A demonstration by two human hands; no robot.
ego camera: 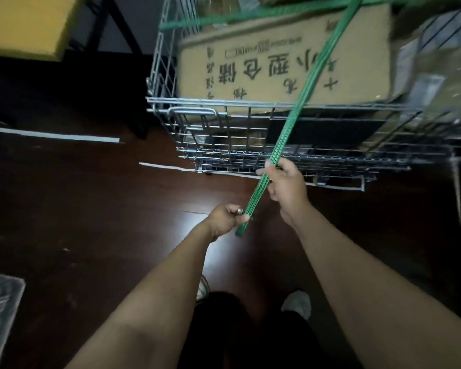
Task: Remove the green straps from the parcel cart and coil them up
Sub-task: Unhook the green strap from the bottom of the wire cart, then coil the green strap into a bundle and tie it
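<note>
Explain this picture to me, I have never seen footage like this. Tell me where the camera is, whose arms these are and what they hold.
There is no machine here. A person wears one camera on the head, looking forward and down, so the two bare arms are the person's own. This is the only view.

The left hand grips a green strap near its free end. The right hand grips the same strap a little higher. From there the strap runs up across a cardboard box lying in a wire cart and out of the top of the picture. A second strap crosses the cart's top.

The cart stands on a dark floor, where the person's shoes also show.
</note>
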